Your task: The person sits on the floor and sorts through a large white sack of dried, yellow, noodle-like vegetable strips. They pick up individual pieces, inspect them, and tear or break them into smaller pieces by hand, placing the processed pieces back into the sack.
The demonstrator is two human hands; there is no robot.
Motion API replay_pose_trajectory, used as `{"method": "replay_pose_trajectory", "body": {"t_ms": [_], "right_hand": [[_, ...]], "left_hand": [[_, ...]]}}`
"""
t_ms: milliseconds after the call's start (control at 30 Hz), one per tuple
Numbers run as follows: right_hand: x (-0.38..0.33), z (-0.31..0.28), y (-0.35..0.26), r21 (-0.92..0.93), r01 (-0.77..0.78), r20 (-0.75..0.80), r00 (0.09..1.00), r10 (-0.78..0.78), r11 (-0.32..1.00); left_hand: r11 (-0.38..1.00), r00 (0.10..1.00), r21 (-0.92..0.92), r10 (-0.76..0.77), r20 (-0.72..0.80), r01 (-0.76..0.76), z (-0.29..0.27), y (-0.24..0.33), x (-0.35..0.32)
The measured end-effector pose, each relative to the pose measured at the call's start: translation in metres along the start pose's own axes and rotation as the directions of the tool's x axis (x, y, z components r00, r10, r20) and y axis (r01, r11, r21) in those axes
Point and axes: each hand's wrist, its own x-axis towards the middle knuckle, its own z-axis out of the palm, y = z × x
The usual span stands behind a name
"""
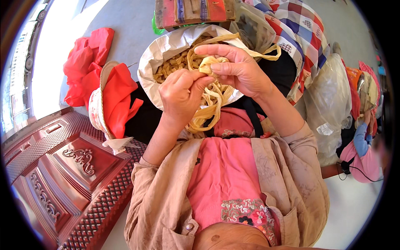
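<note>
Both my hands meet over an open white sack (150, 62). Between their fingertips is a knot in a soft, flat yellowish strip (213, 66); whether it is cloth or a food such as bean curd sheet, I cannot tell. My left hand (181, 95) has its fingers curled and pinches the strip from the left. From the right, my right hand (243, 71) pinches the knot between thumb and fingers. Below them, loose loops of similar strips (210, 110) hang over the sack's near edge. Many small knotted tan pieces (174, 66) fill the sack.
Red cloth (118, 98) and a pale-brimmed hat (96, 104) lie at left, beside a dark red embossed panel (79, 166). A red-topped wooden stool (196, 11) stands beyond the sack. Checked fabric (298, 37) and a clear plastic bag (329, 96) are at right, near another person (362, 154).
</note>
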Motion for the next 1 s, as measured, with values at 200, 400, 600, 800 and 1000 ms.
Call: {"method": "replay_pose_trajectory", "body": {"t_ms": [200, 400, 600, 800, 1000], "right_hand": [[0.003, -0.004, 0.017, -0.606, 0.239, -0.003, 0.953, -0.303, 0.759], [-0.022, -0.009, -0.014, -0.437, 0.117, -0.031, 0.989, -0.145, 0.892], [-0.018, -0.027, -0.004, -0.908, 0.155, 0.041, 0.957, -0.286, 0.389], [-0.014, -0.028, -0.003, -0.957, 0.284, 0.283, 0.869, -0.406, -0.059], [-0.010, -0.035, -0.002, -0.932, 0.358, 0.362, 0.906, -0.220, -0.061]], "left_hand": [[0.794, 0.838, -0.276, -0.482, 0.256, 0.542, 0.003, -0.006, -0.008], [0.271, 0.703, -0.750, -0.625, 0.339, 0.603, -0.023, -0.025, -0.002], [0.523, 0.774, -0.610, -0.576, 0.262, 0.596, -0.019, -0.033, 0.001], [0.969, 0.954, 0.247, -0.057, 0.294, -0.018, -0.030, -0.023, 0.020], [0.848, 0.812, 0.320, 0.196, 0.551, -0.422, -0.009, -0.029, 0.017]]}}
